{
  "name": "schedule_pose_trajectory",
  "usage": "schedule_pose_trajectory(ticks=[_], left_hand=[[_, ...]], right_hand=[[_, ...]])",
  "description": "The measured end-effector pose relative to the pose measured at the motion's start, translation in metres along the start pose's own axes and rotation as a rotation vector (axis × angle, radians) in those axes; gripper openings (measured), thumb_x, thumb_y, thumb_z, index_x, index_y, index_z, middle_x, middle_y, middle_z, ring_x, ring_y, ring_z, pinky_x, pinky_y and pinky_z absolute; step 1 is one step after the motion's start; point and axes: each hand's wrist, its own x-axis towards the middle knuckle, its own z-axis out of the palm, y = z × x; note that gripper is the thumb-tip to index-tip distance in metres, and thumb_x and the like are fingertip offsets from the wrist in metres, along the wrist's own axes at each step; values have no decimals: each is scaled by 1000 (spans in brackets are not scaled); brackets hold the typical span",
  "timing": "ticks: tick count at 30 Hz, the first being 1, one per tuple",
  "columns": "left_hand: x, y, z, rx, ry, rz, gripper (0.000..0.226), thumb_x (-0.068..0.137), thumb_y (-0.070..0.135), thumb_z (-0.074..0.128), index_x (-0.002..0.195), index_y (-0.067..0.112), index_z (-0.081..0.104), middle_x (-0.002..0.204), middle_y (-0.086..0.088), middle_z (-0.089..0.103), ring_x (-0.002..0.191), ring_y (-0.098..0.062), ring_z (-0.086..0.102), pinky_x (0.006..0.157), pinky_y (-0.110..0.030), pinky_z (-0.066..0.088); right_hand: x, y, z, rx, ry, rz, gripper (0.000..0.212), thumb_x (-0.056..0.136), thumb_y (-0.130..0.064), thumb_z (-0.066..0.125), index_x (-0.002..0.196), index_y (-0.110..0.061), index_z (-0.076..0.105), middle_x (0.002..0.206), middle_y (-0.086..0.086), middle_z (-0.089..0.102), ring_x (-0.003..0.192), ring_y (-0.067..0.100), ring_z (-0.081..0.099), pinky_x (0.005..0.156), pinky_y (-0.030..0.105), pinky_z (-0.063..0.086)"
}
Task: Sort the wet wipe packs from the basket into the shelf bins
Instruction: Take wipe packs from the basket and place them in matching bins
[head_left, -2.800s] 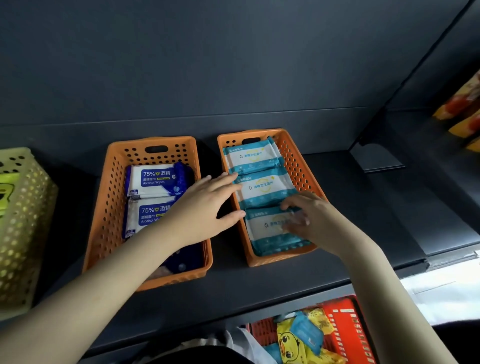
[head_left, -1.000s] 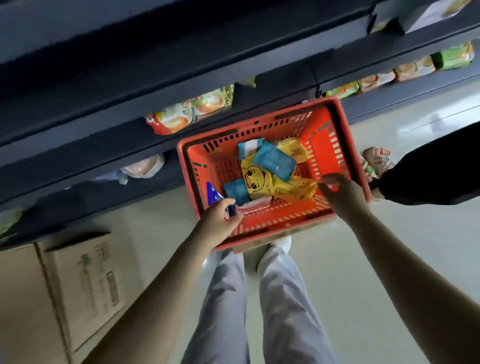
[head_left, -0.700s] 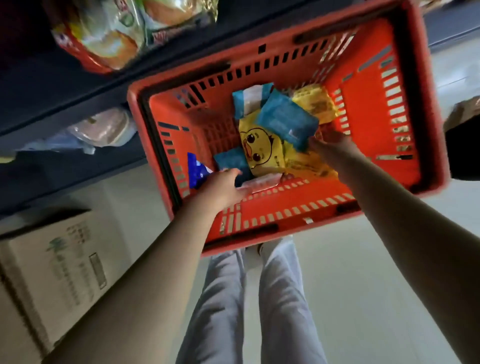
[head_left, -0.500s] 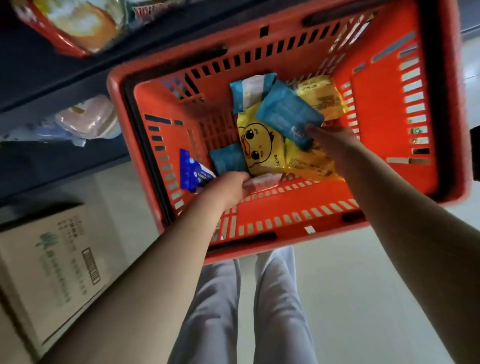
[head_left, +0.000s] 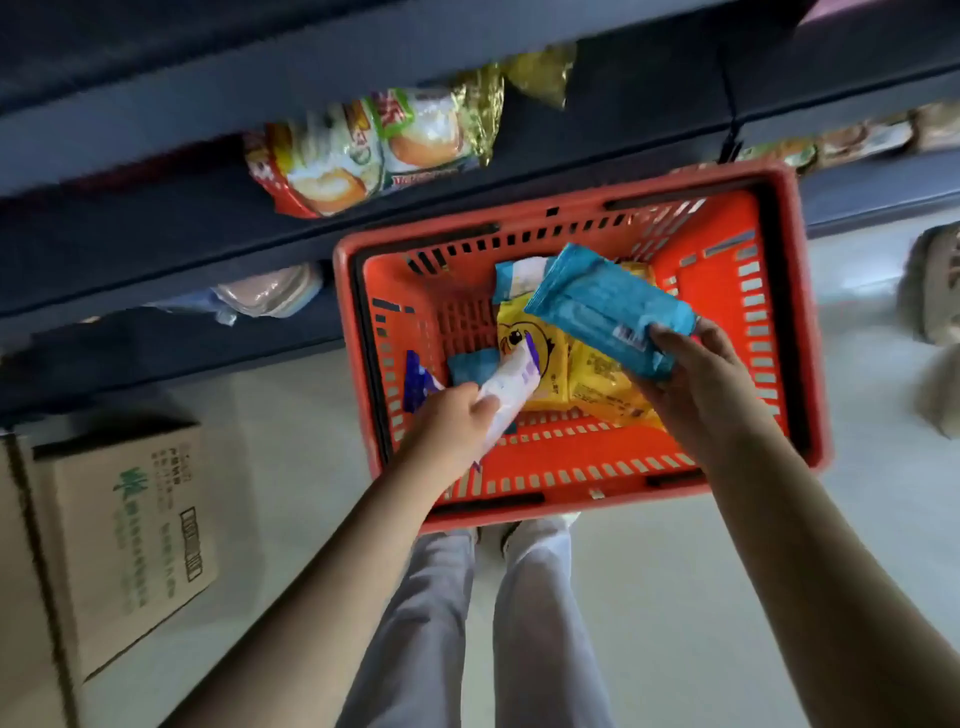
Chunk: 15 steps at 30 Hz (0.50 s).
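A red plastic basket (head_left: 800, 322) sits on the floor below me. My right hand (head_left: 696, 384) grips a teal wet wipe pack (head_left: 602, 306), lifted above the basket's contents. My left hand (head_left: 452, 431) holds a white and purple wipe pack (head_left: 511, 395) by its lower end, raised off the basket floor. Inside lie yellow duck-print packs (head_left: 540, 358), another teal pack (head_left: 470, 366), a teal and white pack (head_left: 519, 275) at the back and a dark blue pack (head_left: 415, 382) against the left wall.
Dark shelves (head_left: 156, 218) run along the top, holding snack bags (head_left: 363, 150). A cardboard box (head_left: 119, 540) stands on the floor at the left. My legs in grey trousers (head_left: 467, 623) are right behind the basket. Someone's shoe (head_left: 935, 286) shows at the right edge.
I looked down from the orange shelf bins to the basket. Both hands reached in; now the right has lifted the teal pack and the left has raised the white and purple pack.
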Motion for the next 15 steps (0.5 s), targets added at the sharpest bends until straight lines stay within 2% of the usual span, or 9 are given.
schedule_pose_trajectory(ticks=[1,3,4,5,6,8,10,13,15], left_hand=[[-23,13,-11,-235,38,-17,32,86,42,52,71,13,51,70,-9,57,70,-25,53,62,-33,34],[-77,45,-37,-637,97,-12,28,85,44,61,78,18,64,78,7,69,77,-9,62,72,-25,41],[-106,59,-49,-766,104,1,20,89,42,63,83,24,69,84,16,72,85,1,64,80,-22,44],[-134,72,-60,-857,106,21,14,91,41,62,87,31,71,91,21,73,93,4,65,90,-25,45],[-161,87,-72,-924,104,63,13,90,44,63,93,36,72,99,20,73,103,-1,65,97,-33,46],[-208,115,-94,-1046,109,128,30,80,55,67,107,41,69,113,8,71,112,-17,65,103,-48,44],[-247,138,-113,-1136,158,211,42,72,59,69,111,42,68,117,4,71,112,-22,65,103,-52,44],[-291,163,-139,-1165,250,367,30,79,49,70,107,38,71,112,0,73,108,-23,67,102,-53,45],[-316,172,-156,-1136,301,415,15,85,45,69,99,43,72,105,3,74,104,-21,69,99,-52,48]], right_hand=[[-24,-13,7,52,-39,-16,30,87,-2,60,106,-24,54,95,4,75,91,23,71,80,35,55],[-78,-43,23,104,-117,-65,52,84,1,57,124,-32,55,106,9,73,98,27,70,85,39,54],[-107,-59,32,106,-168,-83,58,82,1,57,129,-33,54,112,10,72,102,29,69,87,40,54],[-136,-75,40,101,-224,-95,60,81,1,57,131,-32,55,117,10,70,105,29,68,87,39,55],[-164,-92,49,87,-273,-103,59,80,0,57,131,-29,56,121,10,68,107,28,67,84,37,58],[-214,-121,63,12,-334,-143,56,79,1,59,129,-24,60,125,8,66,110,27,66,78,33,60],[-258,-144,74,-82,-377,-198,53,82,3,59,129,-23,61,125,4,66,112,25,65,80,34,59],[-303,-173,94,-226,-430,-313,48,83,1,63,122,-28,66,122,2,66,109,25,66,88,47,56],[-329,-185,113,-332,-452,-395,43,79,-8,71,115,-31,69,116,5,67,103,28,67,87,55,52]])
